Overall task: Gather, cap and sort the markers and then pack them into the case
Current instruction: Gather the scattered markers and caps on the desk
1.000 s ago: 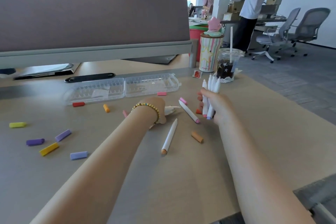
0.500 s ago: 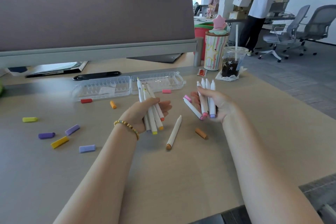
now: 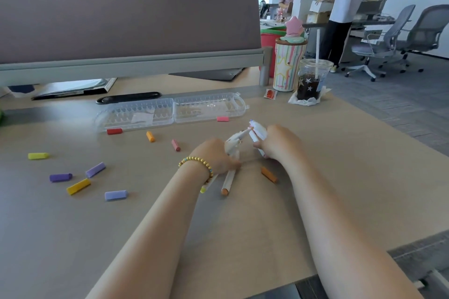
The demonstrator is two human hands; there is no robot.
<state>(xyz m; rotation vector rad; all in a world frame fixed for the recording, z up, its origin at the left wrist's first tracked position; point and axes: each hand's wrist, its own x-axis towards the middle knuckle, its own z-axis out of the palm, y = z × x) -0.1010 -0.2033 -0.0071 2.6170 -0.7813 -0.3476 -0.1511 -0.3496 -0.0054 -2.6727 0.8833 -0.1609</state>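
Left hand and right hand each grip a marker bundle low on tabletop, likely squaring ends before capping.

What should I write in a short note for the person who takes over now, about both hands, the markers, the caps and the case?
Left hand: grips a bundle of uncapped markers.
Right hand: grips a second bundle.
One orange-tipped marker lies on the table by the left hand.
Case: open and flat behind the hands, no markers in it.
Caps: loose on the table, such as the yellow cap, purple cap and orange cap.
Done: most markers gathered.
Left: pick up the last marker, cap, sort, pack.
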